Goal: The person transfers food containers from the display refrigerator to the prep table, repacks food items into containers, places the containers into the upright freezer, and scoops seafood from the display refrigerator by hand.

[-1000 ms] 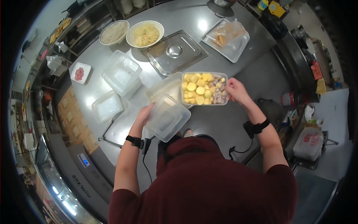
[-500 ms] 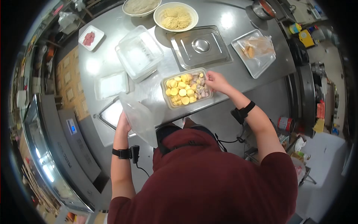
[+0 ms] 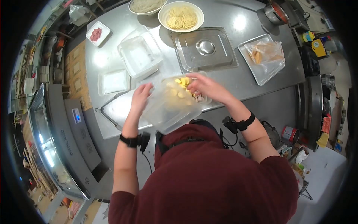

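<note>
A translucent plastic lid (image 3: 169,114), blurred by motion, partly covers a container (image 3: 206,104) of round yellow pieces and smaller purplish pieces near the table's front edge. My left hand (image 3: 141,98) is at the lid's left side, its fingers smeared; whether they grip it is unclear. My right hand (image 3: 203,86) reaches over the container's right part, fingers apart, above the yellow pieces (image 3: 182,82). Behind the container lies a steel lid with a round knob (image 3: 206,47).
Clear containers (image 3: 138,56) and a smaller one (image 3: 114,82) stand at the left. Farther back are a noodle bowl (image 3: 182,16), a second bowl (image 3: 146,5), and a meat dish (image 3: 98,34). At the right are a tray (image 3: 264,76) with a bag and a pot (image 3: 275,14).
The translucent lid has swung from the left over the container, with my left hand beside it. My right hand has left the container's right end and opened over its contents.
</note>
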Demonstrator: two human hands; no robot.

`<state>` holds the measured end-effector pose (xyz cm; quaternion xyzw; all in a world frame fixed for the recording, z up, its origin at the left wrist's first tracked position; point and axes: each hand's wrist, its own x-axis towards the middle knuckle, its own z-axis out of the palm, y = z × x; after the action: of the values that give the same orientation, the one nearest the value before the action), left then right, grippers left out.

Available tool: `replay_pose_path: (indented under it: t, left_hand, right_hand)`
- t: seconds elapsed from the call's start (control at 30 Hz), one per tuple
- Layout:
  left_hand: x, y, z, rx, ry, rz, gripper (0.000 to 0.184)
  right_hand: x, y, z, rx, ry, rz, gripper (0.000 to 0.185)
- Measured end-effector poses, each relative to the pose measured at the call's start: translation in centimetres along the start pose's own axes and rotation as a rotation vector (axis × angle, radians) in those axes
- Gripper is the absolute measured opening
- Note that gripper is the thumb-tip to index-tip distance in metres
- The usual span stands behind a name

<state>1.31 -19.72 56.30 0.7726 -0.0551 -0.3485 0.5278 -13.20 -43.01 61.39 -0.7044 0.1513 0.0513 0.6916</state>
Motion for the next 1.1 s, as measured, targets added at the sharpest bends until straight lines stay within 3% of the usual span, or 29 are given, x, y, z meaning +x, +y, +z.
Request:
replay_pose_path:
  t: [0.03,0.1,0.2,0.23,0.33,0.37,0.4,0.5,0.6,0.7,0.9,1.07,1.1]
  left_hand:
    - [0.4,1.8,1.6,0.043,-0.017,-0.081,0.033]
    - [2.6,2.7,3.7,0.092,-0.06,0.013,0.033]
    - [3.2,3.2,3.5,-0.022,0.238,0.405,0.035]
    - [3.2,2.4,2.7,0.131,0.354,0.486,0.047]
    - [2.8,-2.2,3.0,0.086,0.328,0.38,0.06]
    - [2.2,-3.2,3.6,0.086,0.231,0.357,0.072]
    - [1.5,-4.1,4.5,0.074,0.219,0.298,0.071]
    - [0.3,-6.5,6.3,0.138,0.157,0.195,0.068]
    - [-0.1,-7.5,6.9,0.341,0.107,0.24,0.064]
    - [-0.8,-7.1,7.1,0.404,0.151,0.282,0.057]
    - [-0.2,-7.6,7.3,0.377,0.198,0.319,0.047]
    - [0.6,-6.7,7.9,0.314,0.248,0.216,0.044]
    - [0.8,-6.6,8.2,0.288,0.294,0.271,0.043]
  right_hand:
    - [-0.2,-0.8,1.0,-0.191,0.003,-0.156,0.047]
    - [-0.9,-3.2,1.8,-0.044,-0.088,0.084,0.062]
    - [-0.7,0.6,-0.5,0.292,0.113,0.156,0.061]
    - [-0.7,1.6,-0.9,0.329,0.149,0.143,0.061]
    - [-0.3,4.6,-1.1,0.416,0.231,0.125,0.061]
    - [-0.1,5.5,-0.9,0.42,0.233,0.13,0.06]
    - [0.2,6.4,-0.9,0.423,0.237,0.133,0.059]
    - [0.8,8.8,-0.5,0.195,0.434,-0.025,0.066]
    - [-0.5,9.7,-1.8,-0.327,0.483,0.067,0.069]
    - [-1.5,9.2,-1.8,-0.649,0.467,0.1,0.067]
    - [-0.6,14.2,-2.2,-0.68,0.545,-0.078,0.058]
    - [0.0,12.4,-1.7,-0.737,0.535,-0.026,0.057]
    - [0.2,12.3,-1.7,-0.758,0.531,-0.018,0.057]
